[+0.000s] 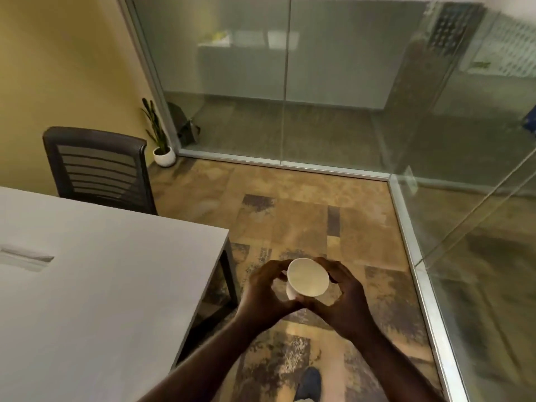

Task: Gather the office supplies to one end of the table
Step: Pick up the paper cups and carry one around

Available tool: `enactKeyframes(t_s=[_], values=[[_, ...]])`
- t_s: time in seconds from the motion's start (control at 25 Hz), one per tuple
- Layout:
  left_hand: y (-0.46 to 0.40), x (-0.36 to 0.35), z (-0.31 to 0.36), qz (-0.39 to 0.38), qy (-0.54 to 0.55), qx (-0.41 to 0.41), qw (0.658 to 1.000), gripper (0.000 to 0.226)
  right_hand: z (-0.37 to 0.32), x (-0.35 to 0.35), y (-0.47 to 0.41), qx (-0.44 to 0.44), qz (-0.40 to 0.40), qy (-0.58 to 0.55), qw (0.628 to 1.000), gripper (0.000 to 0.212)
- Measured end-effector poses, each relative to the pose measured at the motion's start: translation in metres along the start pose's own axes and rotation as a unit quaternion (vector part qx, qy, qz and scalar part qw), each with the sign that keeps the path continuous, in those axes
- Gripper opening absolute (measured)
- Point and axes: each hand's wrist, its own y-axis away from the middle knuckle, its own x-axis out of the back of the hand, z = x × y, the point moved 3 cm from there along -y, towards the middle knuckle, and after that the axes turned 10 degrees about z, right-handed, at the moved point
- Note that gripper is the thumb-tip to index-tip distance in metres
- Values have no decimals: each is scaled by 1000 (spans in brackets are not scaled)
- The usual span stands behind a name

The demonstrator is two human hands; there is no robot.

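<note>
A white paper cup [307, 277] is held in the air over the carpet, to the right of the table's end, its open mouth facing up toward me. My left hand [266, 291] wraps its left side and my right hand [345, 297] its right side, fingers curled around the rim and wall. The white table [101, 280] fills the lower left; its visible top is bare except for a recessed cable slot [26, 258]. No other office supplies show in this view.
A dark mesh office chair [98, 166] stands at the table's far side. A potted plant [162, 146] sits in the corner by the yellow wall. Glass partitions [290, 97] run across the back and down the right. Patterned carpet lies underfoot, with my shoe [310, 384] below.
</note>
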Motion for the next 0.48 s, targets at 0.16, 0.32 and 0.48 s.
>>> enactKeyframes(t_s=[0.16,0.32,0.48], values=[[-66,-19,-18,60,-32,33,997,67,21,-10,-92,70,-61,-15,996,72],[-115,-27,-32,119,-52,68,989,64,37,-28,-164,99,-118,-41,987,72],[-160,-30,-61,159,-69,92,981,62,52,-59,-229,121,-171,-47,977,71]])
